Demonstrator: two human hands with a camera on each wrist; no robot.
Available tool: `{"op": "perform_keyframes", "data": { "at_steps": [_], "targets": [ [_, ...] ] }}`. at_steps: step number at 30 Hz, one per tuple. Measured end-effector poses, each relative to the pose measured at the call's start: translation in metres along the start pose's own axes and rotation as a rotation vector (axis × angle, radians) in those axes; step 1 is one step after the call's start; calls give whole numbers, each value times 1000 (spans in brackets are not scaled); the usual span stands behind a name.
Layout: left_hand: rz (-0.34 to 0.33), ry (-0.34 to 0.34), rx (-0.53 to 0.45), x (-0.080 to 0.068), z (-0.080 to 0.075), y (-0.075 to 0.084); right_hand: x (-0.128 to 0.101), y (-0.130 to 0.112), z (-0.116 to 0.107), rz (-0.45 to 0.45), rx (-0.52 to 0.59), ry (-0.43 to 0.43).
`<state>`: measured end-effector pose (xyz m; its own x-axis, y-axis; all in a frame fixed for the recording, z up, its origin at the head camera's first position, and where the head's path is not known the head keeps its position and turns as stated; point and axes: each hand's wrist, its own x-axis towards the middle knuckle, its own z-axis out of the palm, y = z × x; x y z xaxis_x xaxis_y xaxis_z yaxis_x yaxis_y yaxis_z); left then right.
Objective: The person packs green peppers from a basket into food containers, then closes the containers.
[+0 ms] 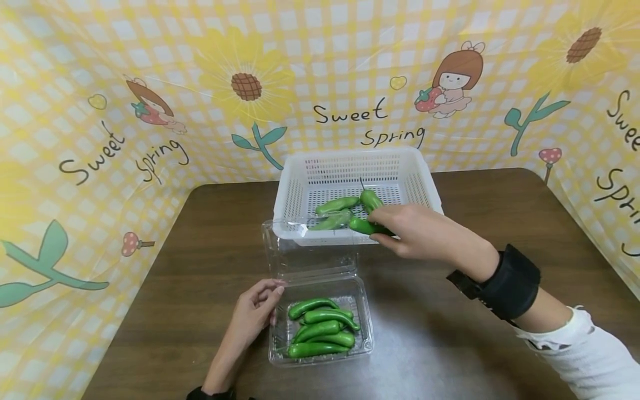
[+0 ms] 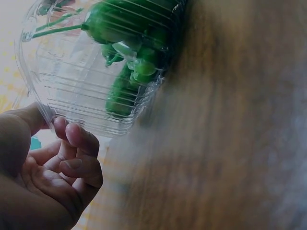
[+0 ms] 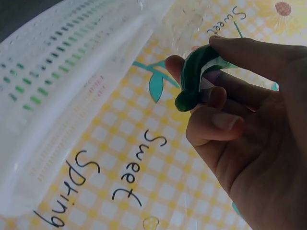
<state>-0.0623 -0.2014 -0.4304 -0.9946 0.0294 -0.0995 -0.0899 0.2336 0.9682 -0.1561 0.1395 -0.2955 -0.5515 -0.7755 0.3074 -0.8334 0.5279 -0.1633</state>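
Note:
My right hand (image 1: 420, 230) pinches a green chili pepper (image 3: 192, 79) between thumb and fingers, over the near right side of a white slotted basket (image 1: 292, 186). Inside that basket lie a few more green peppers (image 1: 338, 205), one with its stem pointing up. Closer to me stands a clear plastic clamshell box (image 1: 370, 328), its lid (image 1: 315, 261) hinged back toward the basket and overlapping its front in the head view. Several green peppers (image 1: 320, 349) are piled in the box. My left hand (image 1: 252, 311) grips the box's left edge between thumb and fingers, near the hinge.
A dark wooden table (image 1: 200, 278) carries both containers. Behind and around it hangs a yellow checked cloth (image 1: 340, 55) printed with sunflowers and lettering. The basket stands at the table's far edge, close to the cloth.

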Motion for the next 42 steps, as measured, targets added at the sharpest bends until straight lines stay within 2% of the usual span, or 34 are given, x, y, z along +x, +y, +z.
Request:
{"op": "perform_keyframes", "data": {
  "at_steps": [9,17,34,38,42],
  "targets": [
    [3,-6,-19,-1,1,0,2,-13,12,-11,17,-52],
    [-21,-1,-14,-2,1,0,4,-24,28,-82,38,-107],
    [-58,27,18,-2,0,-1,14,-48,56,-151,50,-205],
    [-56,24,9,-2,0,1,16,-53,63,-161,14,-226],
    [-47,14,5,0,1,2,19,-59,70,-169,-68,-252]
  ]
}}
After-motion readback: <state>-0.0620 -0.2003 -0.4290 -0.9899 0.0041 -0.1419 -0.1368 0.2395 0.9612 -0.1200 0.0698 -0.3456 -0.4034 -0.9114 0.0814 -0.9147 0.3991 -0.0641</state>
